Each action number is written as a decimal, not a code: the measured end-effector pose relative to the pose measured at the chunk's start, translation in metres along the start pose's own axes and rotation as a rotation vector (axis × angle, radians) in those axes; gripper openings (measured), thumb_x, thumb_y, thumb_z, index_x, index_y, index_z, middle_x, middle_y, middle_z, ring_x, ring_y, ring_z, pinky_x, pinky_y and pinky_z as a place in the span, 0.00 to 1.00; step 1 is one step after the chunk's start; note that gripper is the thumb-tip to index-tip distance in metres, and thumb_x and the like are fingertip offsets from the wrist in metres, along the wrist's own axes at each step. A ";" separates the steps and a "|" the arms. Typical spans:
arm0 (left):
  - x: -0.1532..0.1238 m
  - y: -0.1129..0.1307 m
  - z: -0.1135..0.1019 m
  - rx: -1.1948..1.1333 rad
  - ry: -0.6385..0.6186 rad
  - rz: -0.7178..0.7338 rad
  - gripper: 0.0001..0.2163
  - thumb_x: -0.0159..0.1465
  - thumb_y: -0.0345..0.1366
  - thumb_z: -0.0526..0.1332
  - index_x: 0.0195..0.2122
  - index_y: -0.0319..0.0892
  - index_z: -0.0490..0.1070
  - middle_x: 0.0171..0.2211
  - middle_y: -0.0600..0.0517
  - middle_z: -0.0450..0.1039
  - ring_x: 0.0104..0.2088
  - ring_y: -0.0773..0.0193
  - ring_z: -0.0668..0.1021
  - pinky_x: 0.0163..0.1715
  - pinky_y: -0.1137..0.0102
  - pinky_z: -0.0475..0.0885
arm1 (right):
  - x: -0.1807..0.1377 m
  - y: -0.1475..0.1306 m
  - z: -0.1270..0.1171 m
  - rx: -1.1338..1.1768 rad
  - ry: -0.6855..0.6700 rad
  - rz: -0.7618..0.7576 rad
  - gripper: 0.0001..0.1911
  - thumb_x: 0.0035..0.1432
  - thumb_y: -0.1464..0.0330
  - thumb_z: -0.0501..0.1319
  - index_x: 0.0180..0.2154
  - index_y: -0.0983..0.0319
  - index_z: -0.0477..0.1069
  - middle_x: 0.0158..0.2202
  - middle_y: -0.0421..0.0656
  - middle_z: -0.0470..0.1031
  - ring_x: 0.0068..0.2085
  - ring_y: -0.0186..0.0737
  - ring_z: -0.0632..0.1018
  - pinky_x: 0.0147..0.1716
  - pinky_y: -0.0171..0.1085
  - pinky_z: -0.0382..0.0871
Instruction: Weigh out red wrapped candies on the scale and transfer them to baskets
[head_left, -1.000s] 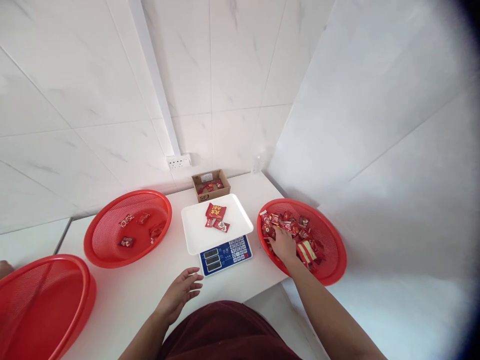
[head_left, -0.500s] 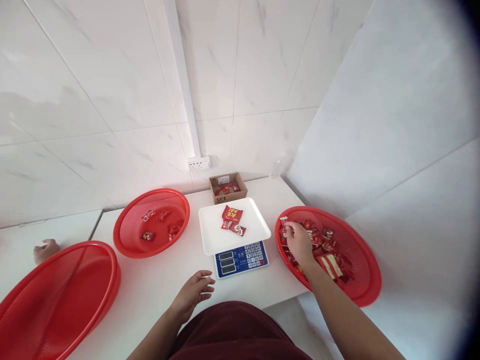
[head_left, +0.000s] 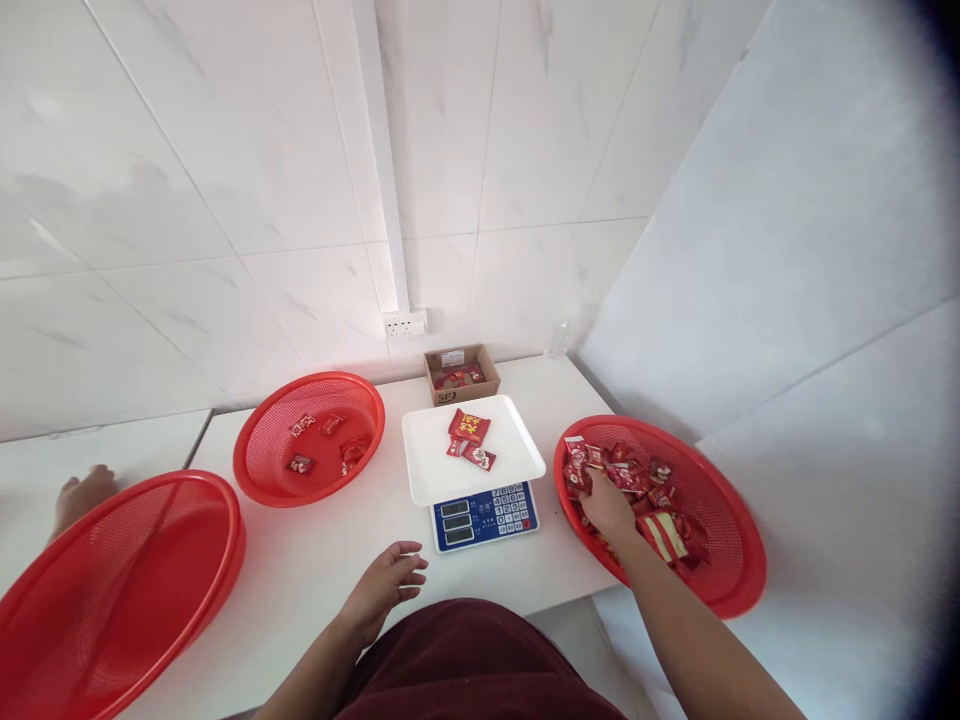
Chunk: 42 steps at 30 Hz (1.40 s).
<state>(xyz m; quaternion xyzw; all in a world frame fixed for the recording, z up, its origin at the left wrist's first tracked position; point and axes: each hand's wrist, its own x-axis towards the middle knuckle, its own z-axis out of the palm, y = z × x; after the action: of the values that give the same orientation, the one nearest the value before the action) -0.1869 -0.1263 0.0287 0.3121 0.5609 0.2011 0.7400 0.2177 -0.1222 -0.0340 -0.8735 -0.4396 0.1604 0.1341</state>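
Note:
My right hand reaches into the right red basket, its fingertips down among red snack packets and mostly hidden. Beside those fingers lies a red packet with a white end; whether it is gripped cannot be made out. My left hand hovers over the table's front edge, fingers apart, holding nothing. Ahead of it stands a digital scale with a blue keypad panel and a white tray. Two red packets, a larger one and a smaller one, lie touching on the tray.
An open cardboard box containing red packets sits behind the scale. To the left is a red basket with several packets. A larger red basket overlaps the near-left table. Another person's hand shows beyond it. A wall socket is behind.
My right hand has moved down and slightly right within the basket, uncovering more of the white-ended packet. My left hand stays put. The other person's hand has shifted. The view has tilted slightly.

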 end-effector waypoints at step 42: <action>0.002 -0.003 0.005 -0.010 0.016 -0.010 0.19 0.49 0.42 0.68 0.40 0.41 0.69 0.38 0.48 0.72 0.35 0.65 0.74 0.39 0.67 0.67 | -0.022 -0.137 0.038 0.104 -0.052 -0.604 0.04 0.56 0.72 0.56 0.32 0.60 0.69 0.40 0.44 0.72 0.44 0.41 0.70 0.43 0.37 0.63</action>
<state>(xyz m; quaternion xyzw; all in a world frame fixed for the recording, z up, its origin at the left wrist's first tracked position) -0.1817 -0.1286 0.0265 0.3040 0.5673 0.2029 0.7380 0.0915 -0.0574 -0.0138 -0.6909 -0.6738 0.1580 0.2089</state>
